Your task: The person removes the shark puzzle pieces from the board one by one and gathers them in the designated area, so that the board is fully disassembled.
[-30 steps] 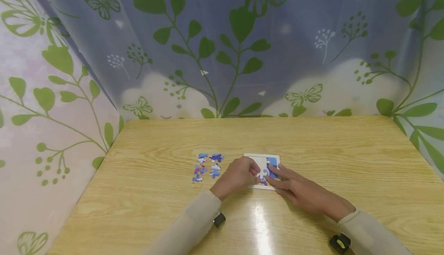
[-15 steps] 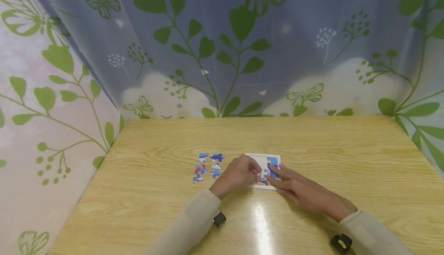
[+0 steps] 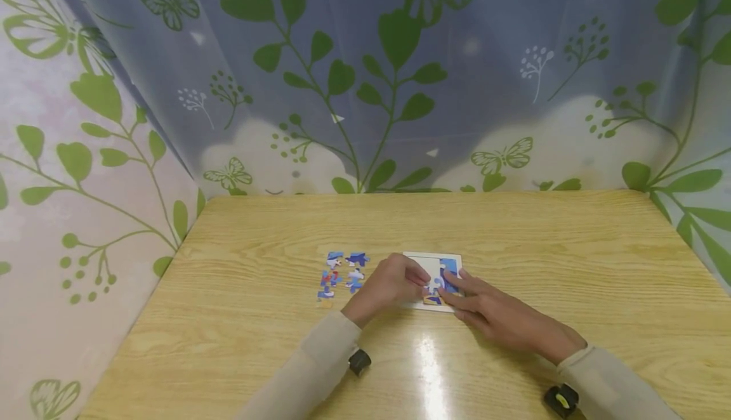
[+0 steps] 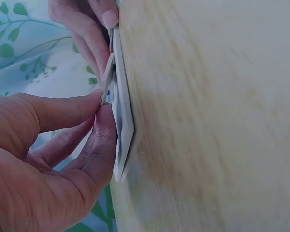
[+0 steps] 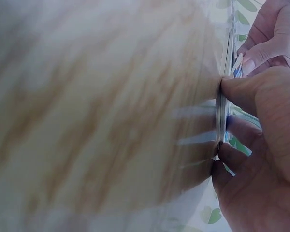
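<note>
In the head view, a white-bordered jigsaw puzzle board (image 3: 424, 266) lies flat on the table, with blue pieces fitted along its right side. My left hand (image 3: 392, 282) pinches a puzzle piece (image 4: 107, 79) between thumb and fingers; in the left wrist view the piece stands tilted over the board's surface. My right hand (image 3: 499, 315) holds the board near its right corner, the thumb at the near edge and other fingers at the right side. A light blue and white fitted piece (image 3: 437, 282) shows between the hands. My fingers hide part of the board's near side.
Left of the board, several loose jigsaw pieces (image 3: 356, 259) lie in two rough columns on the wooden table (image 3: 274, 236). A patterned curtain (image 3: 365, 90) rises behind the table, and more patterned cloth hangs at both sides.
My left hand shifts slightly at the board's near part, still pinching the piece, and a little more of the near row shows. The right hand keeps its place.
</note>
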`<move>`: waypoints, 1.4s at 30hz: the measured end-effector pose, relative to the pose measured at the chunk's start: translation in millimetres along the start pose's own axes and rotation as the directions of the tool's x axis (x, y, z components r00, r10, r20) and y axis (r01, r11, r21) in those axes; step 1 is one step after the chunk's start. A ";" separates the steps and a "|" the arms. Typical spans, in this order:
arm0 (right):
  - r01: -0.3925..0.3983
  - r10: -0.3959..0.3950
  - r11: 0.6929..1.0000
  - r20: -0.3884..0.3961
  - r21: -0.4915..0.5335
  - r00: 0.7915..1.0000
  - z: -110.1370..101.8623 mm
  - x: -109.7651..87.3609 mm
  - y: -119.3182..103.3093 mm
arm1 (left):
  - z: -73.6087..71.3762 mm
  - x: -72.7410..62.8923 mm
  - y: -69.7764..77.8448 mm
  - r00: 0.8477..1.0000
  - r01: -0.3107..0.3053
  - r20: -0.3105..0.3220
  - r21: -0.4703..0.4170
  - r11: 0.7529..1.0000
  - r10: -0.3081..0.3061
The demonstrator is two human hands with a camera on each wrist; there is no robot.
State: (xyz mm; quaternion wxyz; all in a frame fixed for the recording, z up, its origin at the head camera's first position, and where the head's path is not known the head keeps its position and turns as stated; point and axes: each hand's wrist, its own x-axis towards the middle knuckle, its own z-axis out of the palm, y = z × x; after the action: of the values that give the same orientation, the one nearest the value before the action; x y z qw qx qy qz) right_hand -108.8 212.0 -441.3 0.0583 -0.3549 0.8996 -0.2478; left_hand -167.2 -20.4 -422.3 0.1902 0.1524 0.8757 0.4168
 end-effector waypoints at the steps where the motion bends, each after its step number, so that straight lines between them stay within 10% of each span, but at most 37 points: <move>1: -0.004 0.004 1.000 0.002 0.001 1.000 0.0 0.0 0.0 | -0.4 0.0 0.3 1.000 -0.004 -0.001 0.003 1.000 0.004; 22: -0.011 0.011 1.000 0.003 -0.007 1.000 0.4 0.5 0.0 | -12.3 -8.4 0.5 1.000 0.017 -0.017 -0.018 1.000 -0.017; 42: 0.007 -0.007 1.000 -0.009 0.004 1.000 0.7 1.2 0.1 | -70.5 -47.8 -47.8 0.997 -0.057 -0.062 -0.046 0.997 0.054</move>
State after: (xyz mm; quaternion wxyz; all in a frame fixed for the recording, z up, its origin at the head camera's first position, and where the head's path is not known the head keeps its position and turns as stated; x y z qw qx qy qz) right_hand -109.6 210.9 -441.8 0.0542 -0.3570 0.8981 -0.2512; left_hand -162.7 -117.0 -409.2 0.1555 0.1593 0.8662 0.4473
